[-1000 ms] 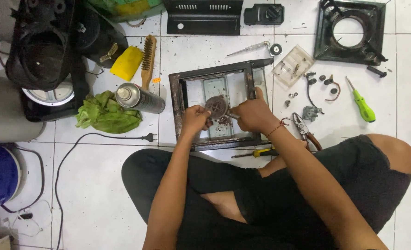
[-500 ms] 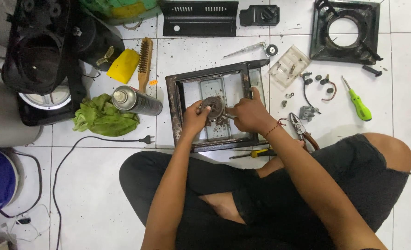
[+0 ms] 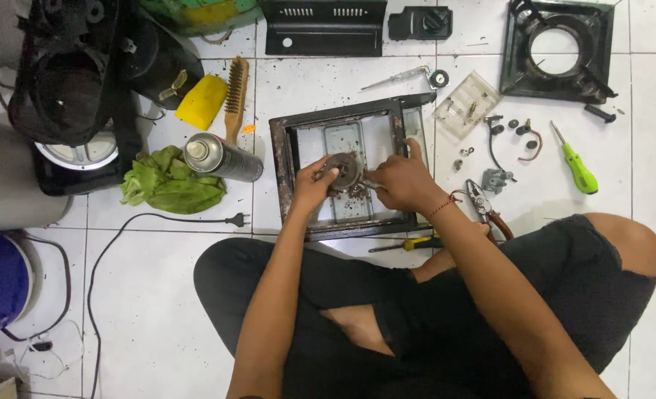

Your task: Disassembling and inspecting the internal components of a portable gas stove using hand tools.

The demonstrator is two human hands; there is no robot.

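A dark, rusty square stove frame lies on the white tiled floor in front of my crossed legs. Over its middle I hold a round, rusty burner part. My left hand grips its left edge with the fingertips. My right hand holds its right side, fingers curled, index finger stretched toward the frame's right rail. Part of the burner piece is hidden under my fingers.
Left of the frame lie a spray can, a green rag, a wire brush and a yellow sponge. To the right are pliers, a green screwdriver, small parts, a clear plastic box and a black stove top. A yellow-handled screwdriver lies by my knee.
Both hands stay on the burner part over the frame with only slight finger shifts. The view has shifted a little.
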